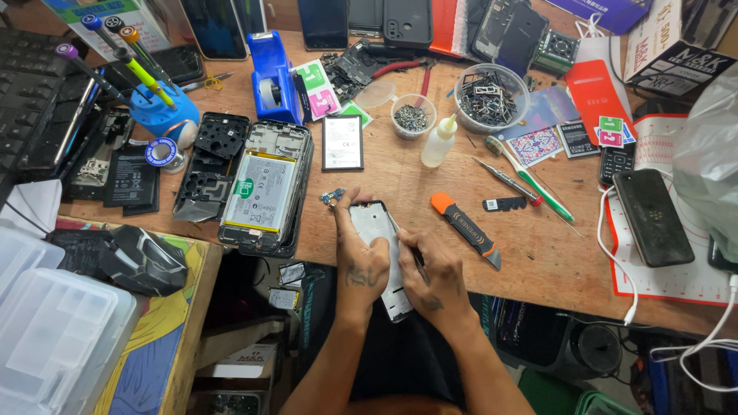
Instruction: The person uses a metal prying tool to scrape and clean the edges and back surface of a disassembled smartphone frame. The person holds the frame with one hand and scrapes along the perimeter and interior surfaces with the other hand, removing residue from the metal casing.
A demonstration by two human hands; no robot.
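My left hand [360, 257] grips a phone frame [374, 223], a pale silvery opened back lying lengthwise over the near edge of the wooden workbench [538, 253]. My right hand [430, 277] rests on the frame's right side and pinches a thin dark tool [411, 250], its tip against the frame. A small blue-and-gold circuit part [332, 197] lies just beyond the frame's top left corner.
An opened phone with its battery showing [264, 190] lies to the left. An orange-and-black pry knife [465, 229] lies to the right, with tweezers [501, 178], a toothbrush [530, 179], a glue bottle [438, 144] and cups of screws behind. Clear plastic boxes [54, 330] stand lower left.
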